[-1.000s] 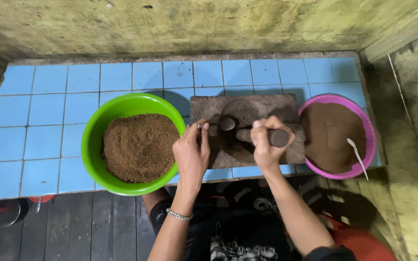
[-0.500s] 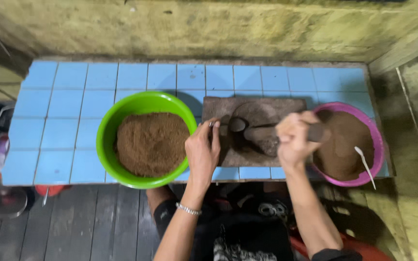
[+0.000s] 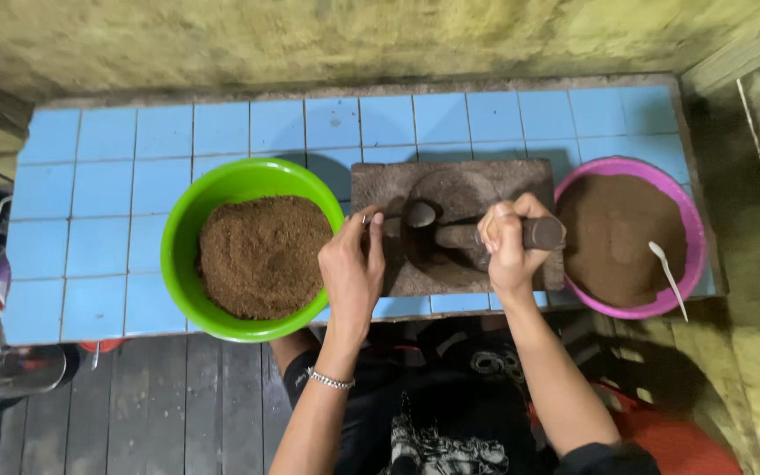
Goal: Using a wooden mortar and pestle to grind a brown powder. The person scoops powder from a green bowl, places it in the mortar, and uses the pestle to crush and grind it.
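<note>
A stone slab (image 3: 459, 224) sits on the blue tiled table (image 3: 116, 176). The right hand (image 3: 507, 246) grips a stone roller (image 3: 521, 234) on the slab; the left hand (image 3: 354, 273) holds a spoon (image 3: 406, 215) at the slab's left edge. A green bowl (image 3: 248, 251) lies left of the slab, a pink bowl (image 3: 631, 236) right.

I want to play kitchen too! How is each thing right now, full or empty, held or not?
Green bowl: heaped with brown powder.
Pink bowl: nearly full of darker brown paste; white spoon resting in it.
Stone slab: flat on blue tiles.
Pestle: gripped by right hand.
Metal spoon: held by left hand.
</note>
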